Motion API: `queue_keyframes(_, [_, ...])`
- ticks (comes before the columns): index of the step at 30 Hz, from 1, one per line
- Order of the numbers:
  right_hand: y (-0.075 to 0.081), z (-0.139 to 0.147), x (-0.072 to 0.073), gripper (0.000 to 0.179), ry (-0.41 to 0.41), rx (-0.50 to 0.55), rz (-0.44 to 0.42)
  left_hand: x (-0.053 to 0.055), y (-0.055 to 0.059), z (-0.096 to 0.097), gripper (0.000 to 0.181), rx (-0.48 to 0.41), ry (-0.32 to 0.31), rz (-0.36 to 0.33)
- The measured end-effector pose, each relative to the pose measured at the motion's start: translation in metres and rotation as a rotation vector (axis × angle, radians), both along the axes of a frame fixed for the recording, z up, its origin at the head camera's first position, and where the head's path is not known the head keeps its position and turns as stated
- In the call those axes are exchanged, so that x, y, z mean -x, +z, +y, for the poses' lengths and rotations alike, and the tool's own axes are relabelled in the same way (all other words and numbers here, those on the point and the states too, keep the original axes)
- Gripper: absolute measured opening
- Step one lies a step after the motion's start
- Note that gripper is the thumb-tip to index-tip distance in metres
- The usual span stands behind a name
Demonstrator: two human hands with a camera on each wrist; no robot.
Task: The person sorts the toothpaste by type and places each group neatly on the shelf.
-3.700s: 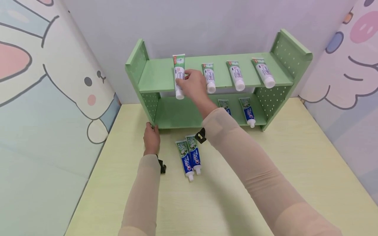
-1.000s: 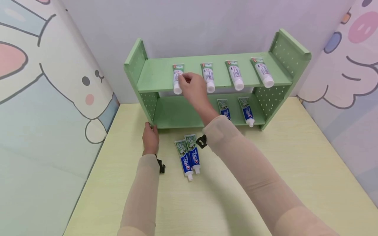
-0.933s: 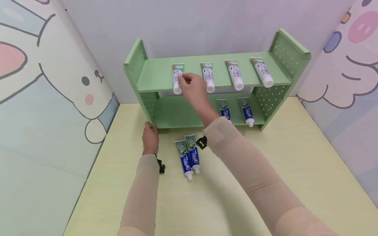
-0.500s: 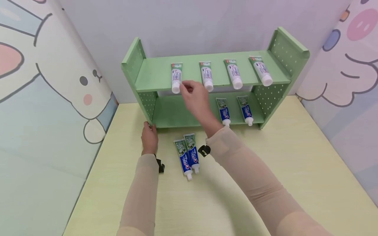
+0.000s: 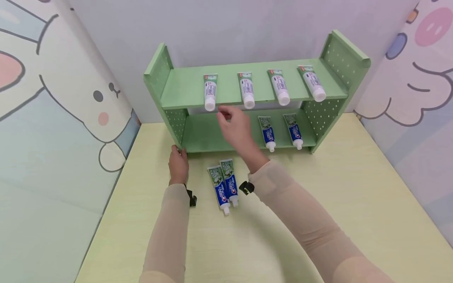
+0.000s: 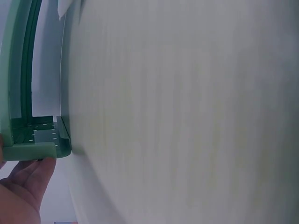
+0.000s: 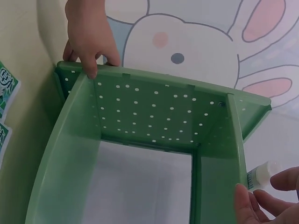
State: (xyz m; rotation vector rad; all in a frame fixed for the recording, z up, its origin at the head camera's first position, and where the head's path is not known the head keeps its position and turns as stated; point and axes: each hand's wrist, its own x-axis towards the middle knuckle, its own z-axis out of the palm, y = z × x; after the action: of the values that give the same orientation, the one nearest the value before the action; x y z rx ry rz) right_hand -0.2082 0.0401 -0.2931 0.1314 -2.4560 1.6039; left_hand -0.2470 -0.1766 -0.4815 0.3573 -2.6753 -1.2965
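Note:
My left hand [image 5: 179, 166] grips the lower left corner of the green two-tier shelf [image 5: 192, 87]; in the right wrist view its fingers and thumb straddle the side panel's edge. My right hand [image 5: 236, 126] is just below the front edge of the upper tier, fingers loosely bent and holding nothing. Right above its fingertips lies the leftmost white-and-green toothpaste tube [image 5: 210, 91], cap forward over the edge. In the right wrist view, the right fingers [image 7: 241, 201] are beside that tube's white cap [image 7: 266, 171].
Several matching white toothpaste tubes [image 5: 246, 89] lie in a row along the upper tier. Two blue-and-green tubes [image 5: 267, 133] are on the lower tier's right half. Another two blue tubes [image 5: 218, 188] lie side by side, touching, on the pale wooden table [image 5: 339, 196] in front.
My right hand has laid the white toothpaste tube on the upper tier's left part, let go of it, and drawn back downward. The left hand has kept its grip on the shelf.

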Motion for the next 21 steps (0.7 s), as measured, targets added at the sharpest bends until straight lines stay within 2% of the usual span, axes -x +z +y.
queue_keyframes(10, [-0.019,0.003,-0.011,0.028,0.022,0.002,-0.03,-0.001,0.002,0.001,0.041,-0.005,0.003,0.004])
queue_keyframes(21, [-0.046,0.009,-0.014,0.03,0.049,-0.02,-0.089,-0.001,0.001,0.001,0.041,-0.019,0.0,-0.005])
